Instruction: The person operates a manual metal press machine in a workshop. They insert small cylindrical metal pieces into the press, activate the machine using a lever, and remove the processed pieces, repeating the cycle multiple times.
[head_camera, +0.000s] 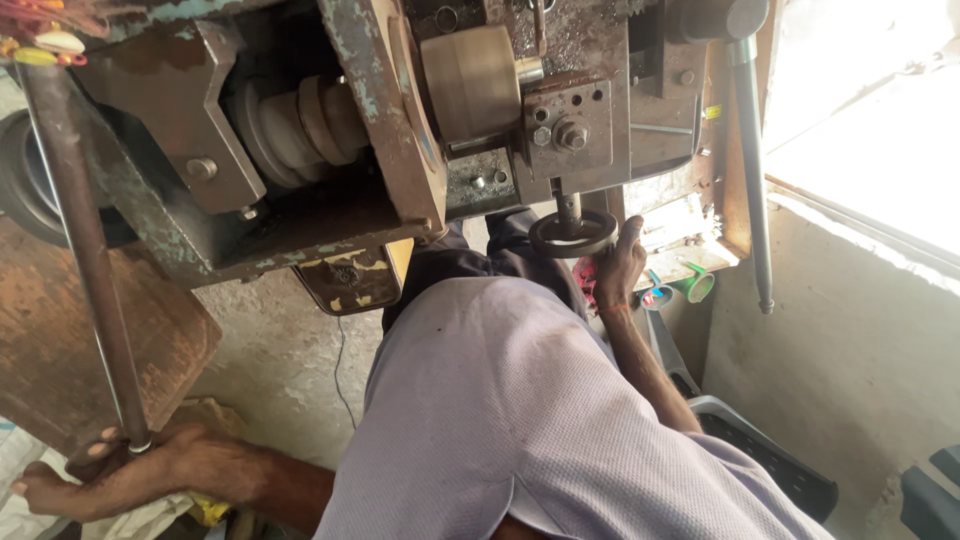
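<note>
your right hand (618, 268) is curling its fingers around the rim of the small dark round metal handwheel (573, 233), thumb side pressing against its right edge, so the grip is clenched on the wheel rather than loose. the wheel is hanging on a short vertical spindle just under the bolted steel block (566, 130), low at the front of the machine, which is likely why your wrist is bending upward to reach it from below.

your left hand (120, 465) is closing around the bottom end of the long rusty metal lever rod (80, 230), fingers wrapping the rod near its ringed tip, knuckles pointing toward the floor. the rod is running up and to the left toward the top corner of the view, so holding it at the far end seems to be giving you the most leverage.

between your arms, your body in the pale lilac shirt (510, 400) is leaning in close under the big worn green-painted machine frame (370, 120). a tan cylindrical drum (470, 80) is sitting on the shaft above the wheel. to the right, a second grey lever rod (752, 170) is hanging untouched beside the bright window ledge (860, 230), and small coloured spools (690, 287) are lying just past your right hand.
</note>
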